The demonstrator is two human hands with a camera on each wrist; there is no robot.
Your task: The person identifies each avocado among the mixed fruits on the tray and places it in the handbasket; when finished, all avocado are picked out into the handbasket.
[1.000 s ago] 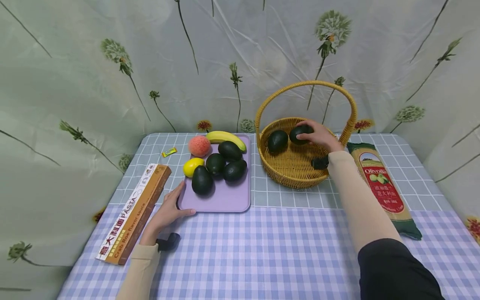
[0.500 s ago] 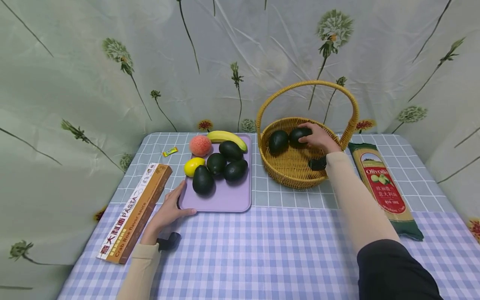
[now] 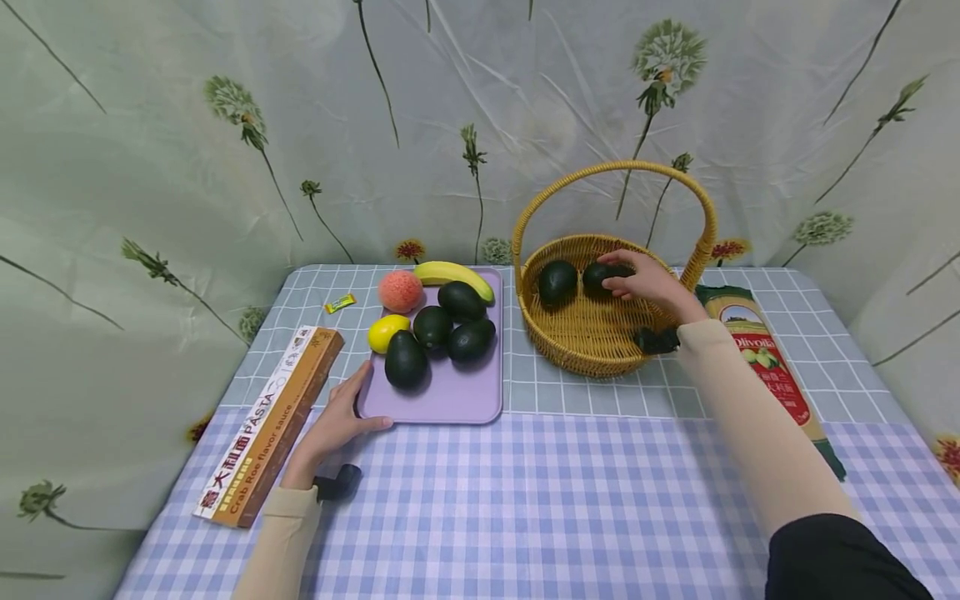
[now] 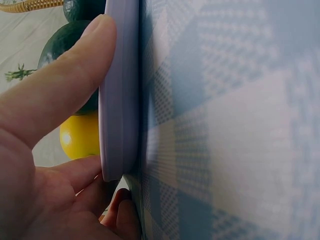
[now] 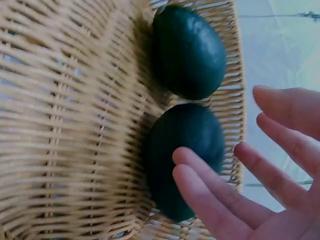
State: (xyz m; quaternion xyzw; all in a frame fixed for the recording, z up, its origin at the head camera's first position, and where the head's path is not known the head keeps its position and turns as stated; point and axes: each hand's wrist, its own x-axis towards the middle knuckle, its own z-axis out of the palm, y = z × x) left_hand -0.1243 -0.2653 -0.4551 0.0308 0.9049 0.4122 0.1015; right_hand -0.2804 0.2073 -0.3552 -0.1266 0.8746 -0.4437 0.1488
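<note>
"Is your right hand (image 3: 648, 282) gripping anything?"
"No, your fingers fan out, loose, at the right avocado (image 5: 186, 130) inside the basket (image 3: 592, 335). Move gently, lest it roll."
"And your left hand (image 3: 337, 421)?"
"Spread, touching the tray (image 3: 450, 402); rest it lightly."

I make out a long brown-and-white pasta box (image 3: 270, 425) lying slantwise along the left edge of the table (image 3: 570, 542), lettered "Crab Roe flavor sauce". Nearer the back-left corner I see a small yellow-green wrapped packet (image 3: 341, 304). Along the right edge I have a pasta bag (image 3: 778, 375) with a red label, partly hidden from me. Behind the back edge hangs a creased, pale backdrop (image 3: 450, 83) printed with dandelions.
</note>
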